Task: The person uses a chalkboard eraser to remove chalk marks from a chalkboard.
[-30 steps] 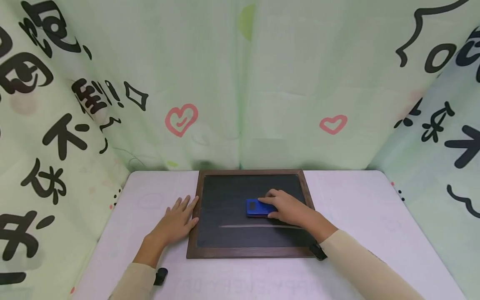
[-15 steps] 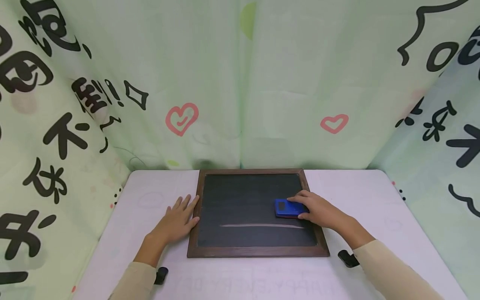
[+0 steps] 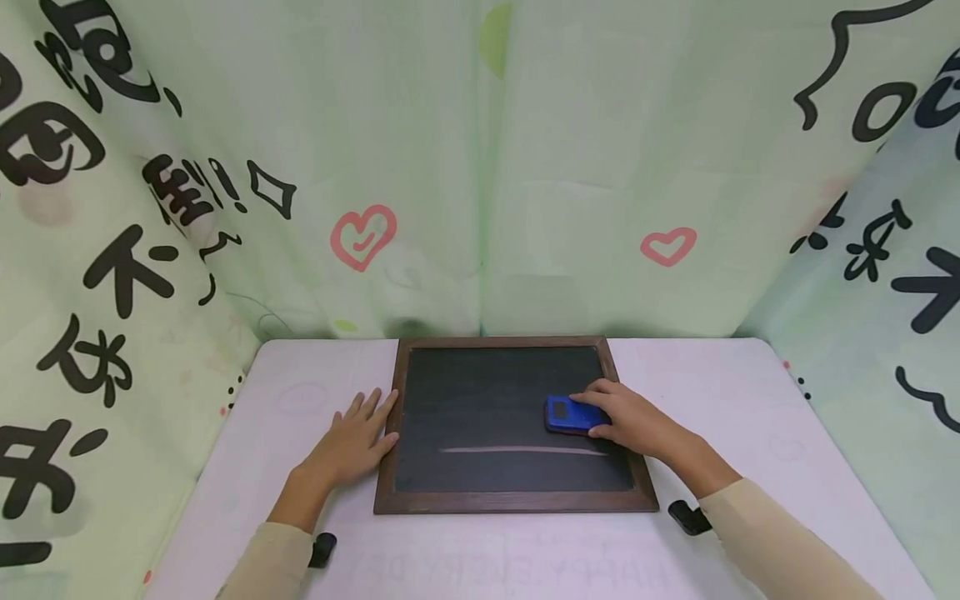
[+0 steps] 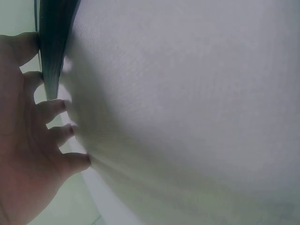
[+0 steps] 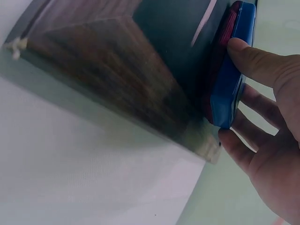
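A small chalkboard (image 3: 487, 392) in a brown wooden frame lies on the table. Across its lower part runs one pale chalk line (image 3: 521, 451). My right hand (image 3: 637, 421) grips a blue chalkboard eraser (image 3: 567, 415) over the board's right side, above the line's right end. In the right wrist view the eraser (image 5: 229, 70) shows its dark reddish felt side toward the board, with the thumb on one edge and fingers on the other. My left hand (image 3: 348, 442) rests with spread fingers against the frame's left edge; the left wrist view shows its fingertips (image 4: 58, 107) at the frame.
The white table (image 3: 712, 400) extends on both sides of the board and in front of it. Behind and to the sides hangs a pale green curtain (image 3: 570, 167) with black lettering and pink hearts. Dark wrist cameras show at both sleeves.
The right hand has slid the eraser rightward across the board, then slightly back left in the last half second. More of the chalk line shows near its right end. The left hand has stayed put.
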Motion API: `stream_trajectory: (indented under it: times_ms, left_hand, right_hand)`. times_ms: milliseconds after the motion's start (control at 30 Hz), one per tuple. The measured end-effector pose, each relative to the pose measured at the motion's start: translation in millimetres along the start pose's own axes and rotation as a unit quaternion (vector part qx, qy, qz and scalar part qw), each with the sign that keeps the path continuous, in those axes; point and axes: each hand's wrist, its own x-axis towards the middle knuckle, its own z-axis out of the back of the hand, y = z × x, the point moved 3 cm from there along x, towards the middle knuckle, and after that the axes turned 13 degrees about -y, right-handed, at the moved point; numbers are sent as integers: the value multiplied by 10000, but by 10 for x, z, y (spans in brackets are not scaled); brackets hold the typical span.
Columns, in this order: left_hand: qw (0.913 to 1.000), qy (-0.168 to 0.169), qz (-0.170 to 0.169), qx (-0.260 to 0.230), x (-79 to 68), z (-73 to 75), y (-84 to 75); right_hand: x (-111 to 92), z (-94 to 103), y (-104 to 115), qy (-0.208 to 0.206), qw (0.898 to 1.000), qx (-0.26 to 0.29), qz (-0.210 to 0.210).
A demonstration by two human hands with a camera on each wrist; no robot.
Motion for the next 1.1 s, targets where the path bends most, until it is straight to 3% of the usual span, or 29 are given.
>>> stream_trajectory:
  times_ms: [267, 667, 1100]
  left_hand:
    - [10000, -22, -20, 12, 12, -33, 22]
    - [9999, -22, -111, -18, -4, -14, 26]
    - [9999, -25, -123, -22, 9, -24, 30]
  right_hand:
    - [176, -97, 214, 115, 9998, -69, 119]
    - [607, -342, 718, 375, 9987, 43, 334]
    - [1186, -645, 1435, 694, 9922, -757, 708]
